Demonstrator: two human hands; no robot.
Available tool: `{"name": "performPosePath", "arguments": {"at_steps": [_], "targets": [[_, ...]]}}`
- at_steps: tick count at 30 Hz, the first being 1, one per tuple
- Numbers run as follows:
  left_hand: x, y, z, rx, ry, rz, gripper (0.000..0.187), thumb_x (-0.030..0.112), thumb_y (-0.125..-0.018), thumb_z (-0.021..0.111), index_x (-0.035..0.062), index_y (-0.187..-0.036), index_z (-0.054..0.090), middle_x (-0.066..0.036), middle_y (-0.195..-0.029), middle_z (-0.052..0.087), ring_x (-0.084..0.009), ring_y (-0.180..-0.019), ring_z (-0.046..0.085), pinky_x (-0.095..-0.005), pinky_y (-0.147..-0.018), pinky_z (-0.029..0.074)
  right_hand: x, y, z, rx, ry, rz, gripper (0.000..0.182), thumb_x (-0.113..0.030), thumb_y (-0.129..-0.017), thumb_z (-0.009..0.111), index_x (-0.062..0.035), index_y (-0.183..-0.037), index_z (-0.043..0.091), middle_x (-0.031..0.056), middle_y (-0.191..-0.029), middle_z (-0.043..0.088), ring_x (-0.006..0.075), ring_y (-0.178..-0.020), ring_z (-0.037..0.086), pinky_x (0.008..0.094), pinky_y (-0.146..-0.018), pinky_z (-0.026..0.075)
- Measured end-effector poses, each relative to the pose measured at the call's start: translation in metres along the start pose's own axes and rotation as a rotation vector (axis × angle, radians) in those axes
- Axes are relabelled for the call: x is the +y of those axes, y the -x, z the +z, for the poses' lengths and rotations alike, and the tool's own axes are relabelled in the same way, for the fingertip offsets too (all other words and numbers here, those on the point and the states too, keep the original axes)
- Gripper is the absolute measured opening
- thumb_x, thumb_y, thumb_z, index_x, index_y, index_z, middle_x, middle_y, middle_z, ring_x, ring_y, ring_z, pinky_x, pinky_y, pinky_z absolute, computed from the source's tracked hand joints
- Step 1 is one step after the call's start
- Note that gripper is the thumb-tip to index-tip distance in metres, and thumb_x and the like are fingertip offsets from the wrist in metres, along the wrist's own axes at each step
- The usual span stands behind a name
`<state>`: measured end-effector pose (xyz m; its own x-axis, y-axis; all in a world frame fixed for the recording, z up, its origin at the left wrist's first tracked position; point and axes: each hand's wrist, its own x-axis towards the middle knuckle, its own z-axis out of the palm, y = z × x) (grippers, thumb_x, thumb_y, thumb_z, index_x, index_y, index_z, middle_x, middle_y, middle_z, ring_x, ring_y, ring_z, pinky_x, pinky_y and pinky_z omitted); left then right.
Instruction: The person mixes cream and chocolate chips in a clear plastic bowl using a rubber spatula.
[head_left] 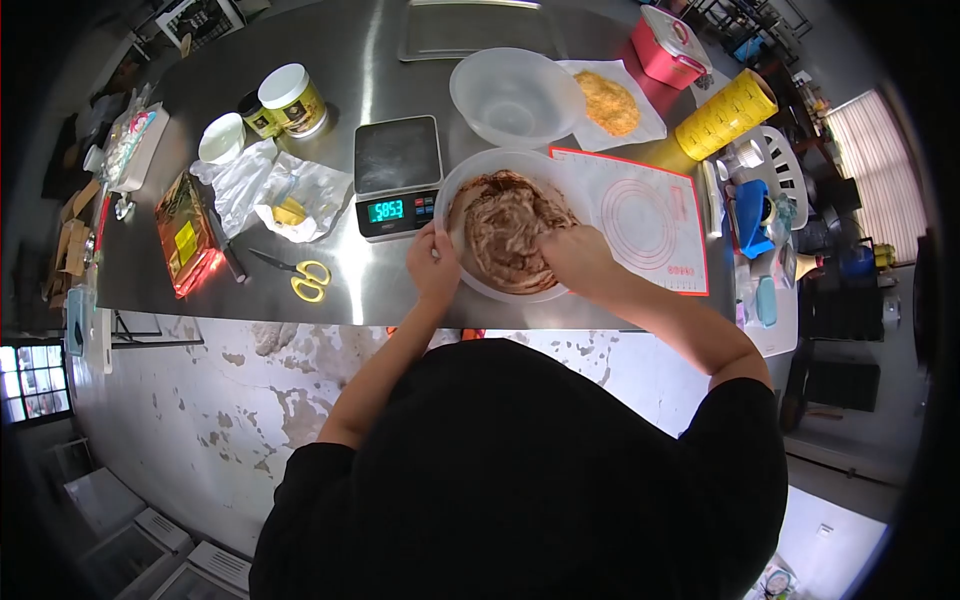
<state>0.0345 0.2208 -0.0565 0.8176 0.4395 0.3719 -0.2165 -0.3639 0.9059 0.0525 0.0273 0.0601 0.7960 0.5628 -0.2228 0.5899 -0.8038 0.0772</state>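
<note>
A translucent plastic bowl (452,268) stands near the front edge of the steel table, holding a brown, streaky mixture (505,225). My left hand (434,262) grips the bowl's left rim with closed fingers. Over the bowl's right side, my right hand (576,258) is closed, its fingertips down at the mixture; what it holds, if anything, is hidden. Just left of the bowl sits a digital scale (398,160) with a lit display. Partly under the bowl's right side lies a red-edged white mat (645,225).
Behind stand an empty bowl (515,98) and orange crumbs (606,103) on paper. Yellow-handled scissors (310,281), a shiny copper packet (188,240), crumpled wrappers (305,195) and a white-lidded jar (292,102) are on the left. A yellow roll (727,114) and pink box (668,50) stand at right.
</note>
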Motion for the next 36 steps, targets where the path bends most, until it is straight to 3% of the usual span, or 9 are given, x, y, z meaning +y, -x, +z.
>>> {"name": "performPosePath", "arguments": {"at_steps": [8,11,14,18,22,27,31,33,36], "targets": [[-0.014,-0.002,-0.001,-0.074,0.091,-0.001,0.019,0.008,-0.081,0.048,-0.0061,-0.080,0.060,-0.013,-0.091,0.060,-0.0193,-0.081,0.057,-0.0270,-0.071,0.043,0.027,0.008,-0.064,0.283,0.004,-0.091,0.012,-0.013,-0.066,0.058,-0.0102,-0.077,0.059,0.0077,-0.069,0.058,0.0250,-0.068,0.059,0.0357,-0.055,0.046],[-0.032,-0.007,0.007,-0.156,0.298,-0.193,0.021,0.011,-0.085,0.046,-0.0053,-0.090,0.059,-0.010,-0.090,0.060,-0.0141,-0.081,0.055,-0.0244,-0.074,0.041,0.034,-0.009,-0.067,0.299,-0.046,-0.227,0.005,-0.012,-0.065,0.058,-0.0123,-0.070,0.058,0.0040,-0.065,0.052,0.0232,-0.065,0.056,0.0364,-0.054,0.043],[-0.030,-0.011,0.011,-0.259,0.436,-0.337,0.025,0.013,-0.087,0.043,-0.0052,-0.099,0.056,-0.007,-0.092,0.058,-0.0106,-0.083,0.052,-0.0226,-0.076,0.040,0.022,-0.043,-0.058,0.314,0.003,-0.549,0.006,-0.016,-0.061,0.061,-0.0117,-0.064,0.058,0.0038,-0.065,0.053,0.0226,-0.070,0.055,0.0364,-0.063,0.041],[-0.036,-0.011,0.018,-0.320,0.394,-0.293,0.030,0.021,-0.090,0.041,-0.0019,-0.104,0.053,-0.004,-0.092,0.058,-0.0085,-0.083,0.051,-0.0215,-0.075,0.040,0.022,-0.101,-0.048,0.451,0.066,-0.752,0.004,-0.016,-0.061,0.061,-0.0119,-0.060,0.059,0.0053,-0.064,0.055,0.0237,-0.069,0.055,0.0360,-0.062,0.042],[-0.038,-0.009,0.016,-0.333,0.479,-0.356,0.025,0.012,-0.087,0.043,-0.0064,-0.098,0.056,-0.008,-0.099,0.057,-0.0112,-0.087,0.051,-0.0219,-0.077,0.039,0.063,-0.131,-0.050,0.385,0.204,-0.616,0.003,-0.013,-0.063,0.058,-0.0140,-0.061,0.060,0.0071,-0.064,0.057,0.0272,-0.065,0.057,0.0378,-0.055,0.044],[-0.030,0.000,0.015,-0.118,0.286,-0.174,0.022,0.012,-0.084,0.048,-0.0053,-0.079,0.061,-0.012,-0.096,0.060,-0.0149,-0.083,0.055,-0.0240,-0.074,0.041,0.122,-0.073,-0.029,0.240,0.123,-0.225,0.007,-0.011,-0.061,0.059,-0.0134,-0.068,0.058,0.0073,-0.064,0.058,0.0257,-0.065,0.058,0.0382,-0.055,0.043],[-0.014,0.002,0.012,-0.146,0.113,-0.063,0.023,0.014,-0.087,0.047,-0.0053,-0.090,0.058,-0.008,-0.099,0.057,-0.0115,-0.088,0.052,-0.0237,-0.077,0.040,0.100,-0.014,-0.010,-0.062,0.083,0.060,0.014,-0.008,-0.066,0.057,-0.0105,-0.078,0.062,0.0122,-0.072,0.061,0.0279,-0.071,0.060,0.0375,-0.060,0.048],[-0.006,0.003,0.016,-0.045,0.142,-0.104,0.023,0.013,-0.084,0.050,-0.0047,-0.075,0.061,-0.013,-0.093,0.061,-0.0189,-0.083,0.057,-0.0276,-0.075,0.042,0.075,0.014,0.006,-0.120,-0.041,0.139,0.013,-0.007,-0.067,0.056,-0.0072,-0.079,0.062,0.0142,-0.074,0.061,0.0288,-0.073,0.061,0.0385,-0.063,0.048],[-0.009,0.006,0.019,-0.055,0.176,-0.158,0.023,0.014,-0.084,0.049,-0.0045,-0.075,0.061,-0.013,-0.093,0.060,-0.0189,-0.085,0.056,-0.0277,-0.076,0.042,0.038,0.033,0.011,-0.182,-0.222,0.193,0.013,-0.008,-0.068,0.054,-0.0018,-0.078,0.060,0.0175,-0.076,0.061,0.0302,-0.075,0.060,0.0394,-0.067,0.047]]}}
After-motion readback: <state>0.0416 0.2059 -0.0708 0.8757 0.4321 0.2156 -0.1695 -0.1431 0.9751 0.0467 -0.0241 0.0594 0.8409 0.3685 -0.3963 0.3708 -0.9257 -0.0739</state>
